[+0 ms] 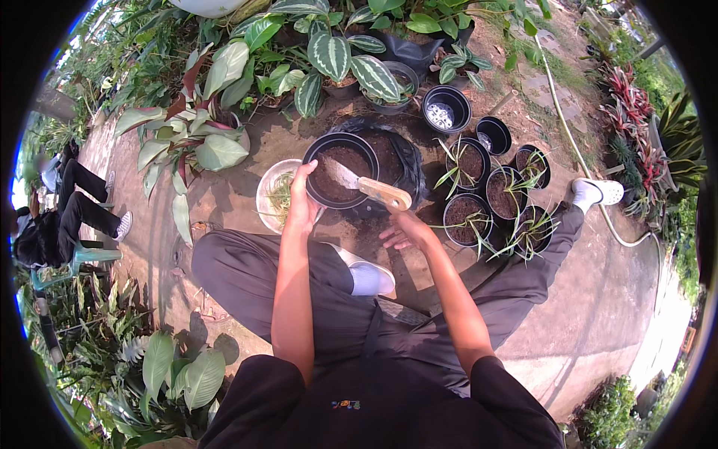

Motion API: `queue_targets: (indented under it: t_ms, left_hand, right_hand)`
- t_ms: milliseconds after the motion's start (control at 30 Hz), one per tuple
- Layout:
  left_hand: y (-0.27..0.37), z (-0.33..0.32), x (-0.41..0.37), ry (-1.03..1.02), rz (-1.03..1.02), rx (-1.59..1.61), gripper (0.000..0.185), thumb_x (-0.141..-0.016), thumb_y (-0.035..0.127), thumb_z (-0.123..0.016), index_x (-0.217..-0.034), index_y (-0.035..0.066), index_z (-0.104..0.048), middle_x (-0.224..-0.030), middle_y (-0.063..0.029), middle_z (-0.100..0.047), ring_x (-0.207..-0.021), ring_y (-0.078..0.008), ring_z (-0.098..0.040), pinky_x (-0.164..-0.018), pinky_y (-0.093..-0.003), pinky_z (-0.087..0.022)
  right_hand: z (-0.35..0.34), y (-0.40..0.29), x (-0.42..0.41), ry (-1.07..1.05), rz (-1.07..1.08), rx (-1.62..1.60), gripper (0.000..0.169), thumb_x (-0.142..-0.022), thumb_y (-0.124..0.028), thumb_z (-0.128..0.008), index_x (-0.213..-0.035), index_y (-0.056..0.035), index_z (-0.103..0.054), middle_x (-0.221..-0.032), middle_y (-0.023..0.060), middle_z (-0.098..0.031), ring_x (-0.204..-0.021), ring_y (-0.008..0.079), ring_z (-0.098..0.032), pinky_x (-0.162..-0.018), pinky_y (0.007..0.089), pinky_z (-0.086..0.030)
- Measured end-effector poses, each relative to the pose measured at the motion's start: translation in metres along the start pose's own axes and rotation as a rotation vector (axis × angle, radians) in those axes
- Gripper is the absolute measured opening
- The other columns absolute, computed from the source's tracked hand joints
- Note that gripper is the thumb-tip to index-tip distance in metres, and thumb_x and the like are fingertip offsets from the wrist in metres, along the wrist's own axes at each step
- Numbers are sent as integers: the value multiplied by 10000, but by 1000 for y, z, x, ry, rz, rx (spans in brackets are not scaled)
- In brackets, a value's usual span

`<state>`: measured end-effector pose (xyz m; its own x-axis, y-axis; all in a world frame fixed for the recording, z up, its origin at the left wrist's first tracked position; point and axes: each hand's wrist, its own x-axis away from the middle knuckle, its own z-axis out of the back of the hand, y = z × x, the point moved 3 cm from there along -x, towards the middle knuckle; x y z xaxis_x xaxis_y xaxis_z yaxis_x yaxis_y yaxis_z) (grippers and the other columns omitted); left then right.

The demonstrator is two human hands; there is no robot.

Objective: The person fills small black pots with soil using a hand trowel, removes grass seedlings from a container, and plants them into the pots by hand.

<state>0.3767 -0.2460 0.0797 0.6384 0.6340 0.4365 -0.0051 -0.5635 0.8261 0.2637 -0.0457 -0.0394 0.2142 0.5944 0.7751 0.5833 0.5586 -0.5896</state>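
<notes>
My left hand (303,202) grips the left rim of a black plastic pot (340,197) that holds dark soil. A hand trowel (387,192) with a wooden handle leans across this pot, its metal blade on the soil and its handle over the near right rim. Just below the handle's end is my right hand (406,231), its fingers spread; whether it touches the handle is unclear. A pale round basin (263,193) with small spidery plants stands left of the pot. Behind and to the right lies a black plastic bag (412,163) with soil.
Several black pots (461,244) with soil and striped grassy plants stand at the right, near two pots without plants (446,126). Leafy potted plants (331,56) line the far side. A hose (566,129) runs along the right. Seated people (78,191) are at the far left.
</notes>
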Motion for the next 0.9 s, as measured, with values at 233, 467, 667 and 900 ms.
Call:
queue_targets:
  t_ms: [233,467,667,900]
  left_hand:
    - [-9,28,-8,-66,5,189,488,-885,533,-541,-1111,105,-608,-923,-38,-685,-746,-155,-655,-520,-283,-425]
    - [-17,29,-13,17,-7,194,514,-848,561,-568,-1103,117,-614,-890,-29,-689,-690,-136,-647,-485,-266,-413]
    - [-18,21,-16,-16,13,246,518,-875,538,-546,-1125,90,-615,-920,-61,-699,-696,-167,-664,-489,-290,-460]
    - [-13,25,-14,-71,38,242,476,-852,520,-585,-1138,141,-617,-1017,-13,-681,-785,-136,-632,-565,-264,-432]
  right_hand:
    - [-2,27,-77,351,-72,126,844,-752,-684,-725,-1058,95,-614,-782,183,-697,-516,227,-661,-469,308,-513]
    - [25,44,-105,-15,-82,-690,468,-856,-445,-754,-1006,-23,-620,-912,67,-708,-798,122,-639,-670,246,-543]
    - [27,43,-126,233,109,-295,335,-926,-346,-688,-995,-29,-608,-803,54,-666,-649,144,-597,-605,305,-528]
    - [34,87,-114,645,543,504,473,-965,-312,-599,-678,61,-551,-661,235,-603,-654,357,-644,-594,463,-474]
